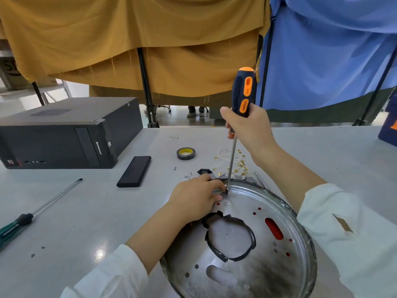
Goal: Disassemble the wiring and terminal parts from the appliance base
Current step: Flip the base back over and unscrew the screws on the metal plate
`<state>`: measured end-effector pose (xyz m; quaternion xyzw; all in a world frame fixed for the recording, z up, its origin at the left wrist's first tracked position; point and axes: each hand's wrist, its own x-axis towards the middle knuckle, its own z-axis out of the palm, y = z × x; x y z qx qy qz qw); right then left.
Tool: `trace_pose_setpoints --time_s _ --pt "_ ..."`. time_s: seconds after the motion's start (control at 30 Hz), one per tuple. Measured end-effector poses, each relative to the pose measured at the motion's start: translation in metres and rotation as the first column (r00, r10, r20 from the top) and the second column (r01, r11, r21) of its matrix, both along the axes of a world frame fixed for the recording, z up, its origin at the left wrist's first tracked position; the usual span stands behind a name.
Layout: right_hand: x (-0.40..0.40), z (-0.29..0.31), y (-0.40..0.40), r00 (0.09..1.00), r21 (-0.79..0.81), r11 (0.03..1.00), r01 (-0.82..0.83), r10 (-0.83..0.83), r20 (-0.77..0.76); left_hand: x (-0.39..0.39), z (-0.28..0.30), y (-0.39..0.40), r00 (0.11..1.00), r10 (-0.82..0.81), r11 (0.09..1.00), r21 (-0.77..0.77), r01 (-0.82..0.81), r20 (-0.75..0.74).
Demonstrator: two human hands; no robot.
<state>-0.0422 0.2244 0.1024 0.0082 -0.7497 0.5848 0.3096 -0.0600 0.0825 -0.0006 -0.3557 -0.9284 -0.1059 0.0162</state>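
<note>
upright at frame centre, the screwdriver [240, 117] gripped by the right hand [250, 130] points down into the appliance base [268, 244]; the left hand [193, 197] pinches a bracket there; the computer case [64, 134] at left reads "lenovo".

Probably a makeshift workshop: grey worktable [90, 222] with screwdrivers [32, 216], tape roll [186, 153], desktop computer [64, 134], cloth-draped partitions [150, 39].

Views: one, worn on the person's head.
Facing: forward and down over the grey table [90, 211], wide-angle, with lines bowed toward the frame edges.
Nearness: close above the round metal appliance base [279, 265], which fills the lower right; both forearms enter from the bottom edge.
Far field: hanging ochre and blue cloths [150, 39] behind the table.
Shared part: none, a single view.
</note>
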Motion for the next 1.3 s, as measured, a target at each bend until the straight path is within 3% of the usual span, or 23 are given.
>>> trace_pose_setpoints --time_s 0.1,0.2,0.37,0.53,0.67,0.83,0.93,1.03,1.17,1.3 --pt "0.003 0.010 -0.008 0.984 -0.066 0.989 0.132 -0.139 -0.115 0.000 -0.001 0.000 1.000 0.003 1.000 0.004 -0.003 -0.003" --pt "0.005 0.014 -0.017 0.990 -0.164 0.985 0.055 -0.075 -0.118 -0.001 -0.001 0.000 1.000 0.001 1.000 0.005 -0.001 -0.009" --pt "0.004 0.011 -0.026 0.986 -0.165 0.986 -0.010 -0.018 -0.168 0.000 -0.002 -0.001 1.000 0.000 1.000 0.011 0.000 -0.013" --pt "0.000 0.015 -0.017 0.956 -0.216 0.931 -0.294 0.280 -0.094 -0.001 -0.002 0.000 1.000 0.004 1.000 0.008 -0.004 -0.018" --pt "0.002 0.017 0.005 0.790 -0.247 0.763 -0.598 0.612 -0.022 -0.002 -0.002 0.000 1.000 -0.002 1.000 0.012 0.002 -0.011" --pt "0.002 0.016 0.017 0.679 -0.261 0.653 -0.711 0.734 -0.012 -0.003 -0.003 0.000 1.000 -0.001 1.000 0.014 0.001 -0.010" --pt "0.002 0.013 0.009 0.721 -0.264 0.687 -0.677 0.691 -0.055 -0.002 -0.002 0.000 1.000 0.005 1.000 0.025 -0.005 -0.008" --pt "0.001 0.009 0.001 0.823 -0.282 0.774 -0.567 0.552 -0.139 -0.001 -0.002 0.001 1.000 0.009 1.000 0.022 -0.009 -0.010" --pt "0.005 -0.003 -0.009 0.975 -0.152 0.969 -0.196 0.176 -0.132 0.000 -0.001 0.001 1.000 0.016 1.000 0.019 -0.016 -0.005" --pt "0.014 -0.013 -0.016 0.968 -0.105 0.987 0.118 -0.138 -0.208 0.001 0.000 0.001 1.000 0.015 1.000 0.015 -0.014 -0.010"
